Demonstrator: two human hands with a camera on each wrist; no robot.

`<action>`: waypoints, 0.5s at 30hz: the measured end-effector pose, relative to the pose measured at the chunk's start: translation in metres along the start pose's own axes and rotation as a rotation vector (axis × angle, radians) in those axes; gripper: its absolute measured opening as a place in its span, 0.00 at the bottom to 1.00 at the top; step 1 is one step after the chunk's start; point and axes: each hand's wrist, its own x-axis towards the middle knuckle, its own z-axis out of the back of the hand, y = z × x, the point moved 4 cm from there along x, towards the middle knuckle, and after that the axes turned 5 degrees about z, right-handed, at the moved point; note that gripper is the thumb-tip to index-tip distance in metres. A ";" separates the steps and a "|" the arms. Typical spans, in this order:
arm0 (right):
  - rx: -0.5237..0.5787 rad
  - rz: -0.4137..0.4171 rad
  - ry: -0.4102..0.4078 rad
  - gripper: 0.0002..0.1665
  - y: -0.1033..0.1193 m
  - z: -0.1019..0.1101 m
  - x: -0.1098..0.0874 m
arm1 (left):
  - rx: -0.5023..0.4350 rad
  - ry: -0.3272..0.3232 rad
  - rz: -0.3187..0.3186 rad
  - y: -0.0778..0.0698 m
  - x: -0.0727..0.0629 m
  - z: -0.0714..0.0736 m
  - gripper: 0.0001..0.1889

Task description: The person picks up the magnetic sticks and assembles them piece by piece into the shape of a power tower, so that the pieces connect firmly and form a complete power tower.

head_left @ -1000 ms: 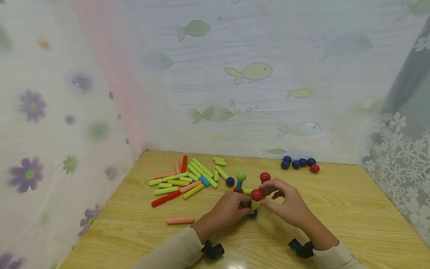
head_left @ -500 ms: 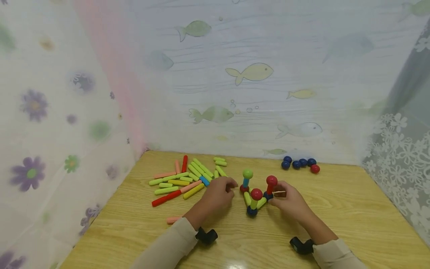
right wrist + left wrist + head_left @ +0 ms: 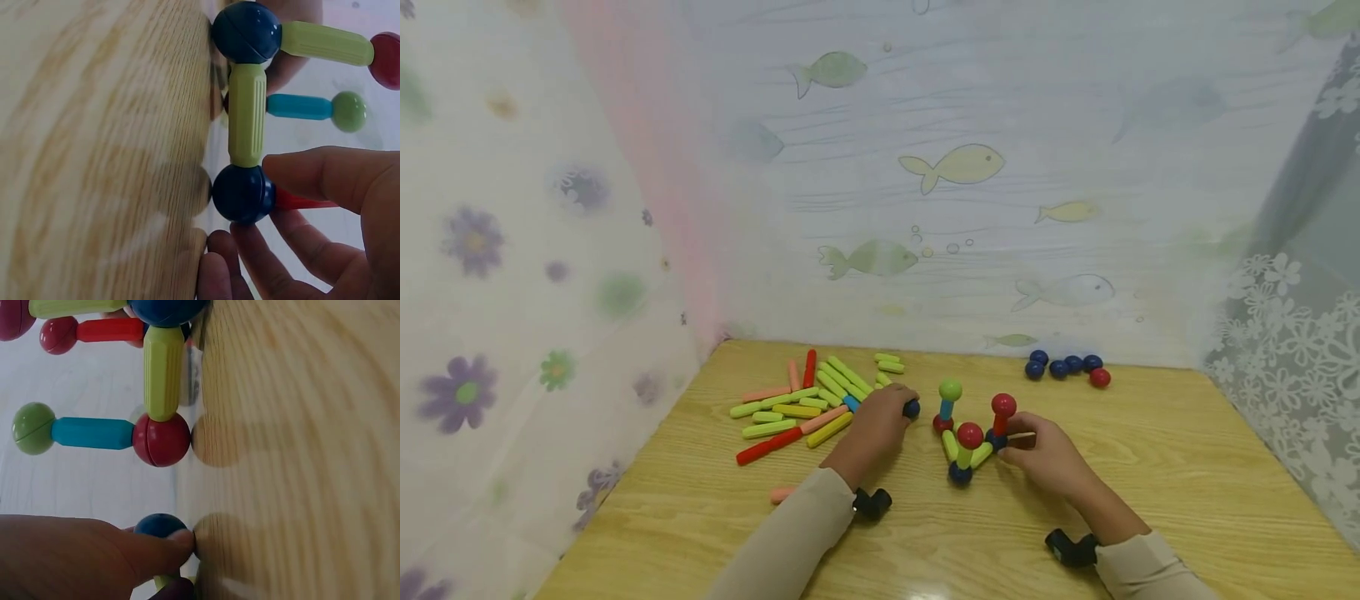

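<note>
Wooden tabletop (image 3: pixel 1150 467), coloured sticks (image 3: pixel 797 411) scattered over its left part.
The left hand (image 3: pixel 880 421) and right hand (image 3: pixel 1048 454) are both pinching; between them a V-shaped stick-and-ball frame (image 3: pixel 981 454) stands on the tabletop (its three uprights (image 3: pixel 946 412) are capped red, red and green). The right hand's fingers and thumb hold the frame's blue corner ball (image 3: pixel 244 194); the left's hold a loose blue ball (image 3: pixel 912 409) near the frame, beside the sticks.

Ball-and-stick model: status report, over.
Left hand pinches separate blue ball. Right hand holds model at one end. Model resting on table. Sticks beside left hand.
</note>
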 end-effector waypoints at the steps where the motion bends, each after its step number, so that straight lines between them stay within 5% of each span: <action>1: -0.002 0.001 0.001 0.21 0.000 0.000 0.000 | -0.009 0.006 -0.003 0.001 0.000 0.000 0.22; 15: -0.009 0.023 0.019 0.23 -0.001 -0.002 0.000 | -0.243 0.125 0.011 0.013 -0.003 -0.002 0.23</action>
